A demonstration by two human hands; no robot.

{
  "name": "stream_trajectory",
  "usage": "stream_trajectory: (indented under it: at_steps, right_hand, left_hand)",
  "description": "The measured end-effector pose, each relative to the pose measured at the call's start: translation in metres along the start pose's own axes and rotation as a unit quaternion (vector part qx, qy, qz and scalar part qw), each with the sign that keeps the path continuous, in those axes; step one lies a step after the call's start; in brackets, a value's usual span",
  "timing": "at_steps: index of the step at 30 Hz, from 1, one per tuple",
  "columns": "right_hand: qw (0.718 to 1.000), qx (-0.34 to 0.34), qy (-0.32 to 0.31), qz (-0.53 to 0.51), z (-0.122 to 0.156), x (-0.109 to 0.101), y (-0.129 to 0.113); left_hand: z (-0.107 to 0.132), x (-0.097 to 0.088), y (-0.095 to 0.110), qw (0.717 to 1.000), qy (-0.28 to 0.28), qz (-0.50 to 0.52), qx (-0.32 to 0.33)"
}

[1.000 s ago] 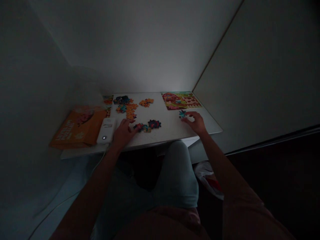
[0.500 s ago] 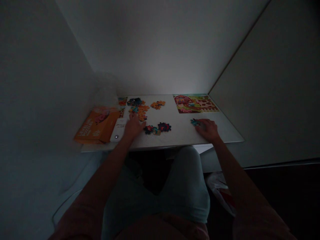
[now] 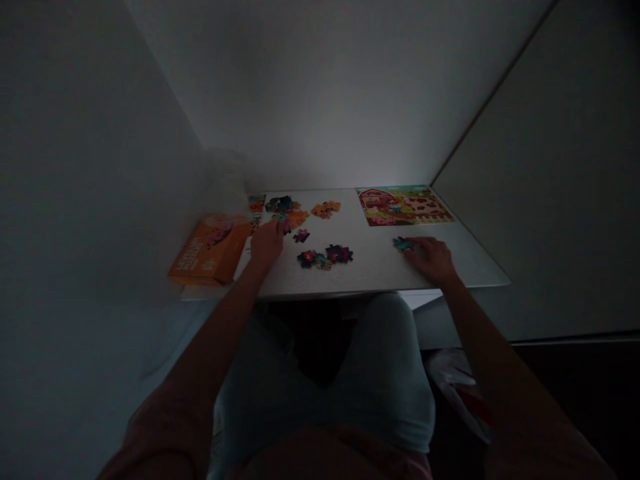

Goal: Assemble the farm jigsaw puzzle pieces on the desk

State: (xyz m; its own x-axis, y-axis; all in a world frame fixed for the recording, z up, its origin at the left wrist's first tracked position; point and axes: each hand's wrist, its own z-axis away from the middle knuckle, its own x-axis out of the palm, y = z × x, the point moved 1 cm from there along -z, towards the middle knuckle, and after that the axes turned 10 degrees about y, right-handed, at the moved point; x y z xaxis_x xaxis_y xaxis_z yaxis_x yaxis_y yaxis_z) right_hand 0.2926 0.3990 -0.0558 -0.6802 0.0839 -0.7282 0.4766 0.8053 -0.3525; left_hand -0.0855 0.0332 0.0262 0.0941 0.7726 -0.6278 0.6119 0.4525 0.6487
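My left hand (image 3: 267,244) is at the near side of a pile of orange and teal jigsaw pieces (image 3: 298,217), its fingers closed at a small dark purple jigsaw piece (image 3: 287,229). A separate purple jigsaw piece (image 3: 301,235) lies just right of those fingertips. On the right, my right hand (image 3: 433,259) rests on the table with thumb and fingers around teal jigsaw pieces (image 3: 401,244); the fingers partly hide them. Between the hands, nearer the front edge, sits a cluster of dark, red and teal pieces (image 3: 339,253).
An orange puzzle box (image 3: 213,250) stands at the table's left end, with a pale plastic bag (image 3: 225,177) behind it. Farther back are more orange pieces (image 3: 326,209) and a farm picture sheet (image 3: 403,205). Walls enclose the white table (image 3: 370,270). The room is dim.
My left hand has drawn its fingers together by the pile. Orange pieces near it have shifted, and a purple piece now lies apart. My right hand stays with the teal pieces; the view has shifted slightly.
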Motion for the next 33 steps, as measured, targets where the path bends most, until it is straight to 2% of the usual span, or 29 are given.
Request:
stream_trajectory:
  at_steps: [4,7,10,14,22,27,31,33]
  right_hand:
    - [1.000,0.010,0.003,0.014,0.002,0.001,0.000]
    - [1.000,0.015,0.008,0.020,0.003,0.002,0.000]
    - [1.000,0.006,0.009,0.021,0.004,0.002,0.000]
    - [0.999,0.009,0.013,0.035,0.004,0.002,0.000]
    - [0.999,-0.005,0.028,0.044,0.004,0.002,-0.002]
    - [0.998,0.001,0.034,0.043,0.005,0.003,0.000]
    - [0.998,-0.005,0.036,0.042,0.004,0.005,0.004]
    - [0.999,-0.011,0.036,0.037,0.003,0.005,0.005]
  left_hand:
    - [0.027,-0.011,-0.002,0.985,-0.018,0.139,-0.102]
    - [0.050,-0.005,-0.003,0.955,-0.030,0.246,-0.166]
    - [0.065,0.005,-0.004,0.943,-0.042,0.270,-0.193]
    - [0.074,0.012,-0.003,0.940,-0.055,0.276,-0.195]
    - [0.079,0.013,0.002,0.946,-0.078,0.267,-0.164]
    - [0.079,0.013,0.002,0.952,-0.087,0.247,-0.156]
    - [0.075,0.010,0.003,0.958,-0.122,0.221,-0.136]
    - [0.071,0.009,0.003,0.965,-0.117,0.198,-0.127]
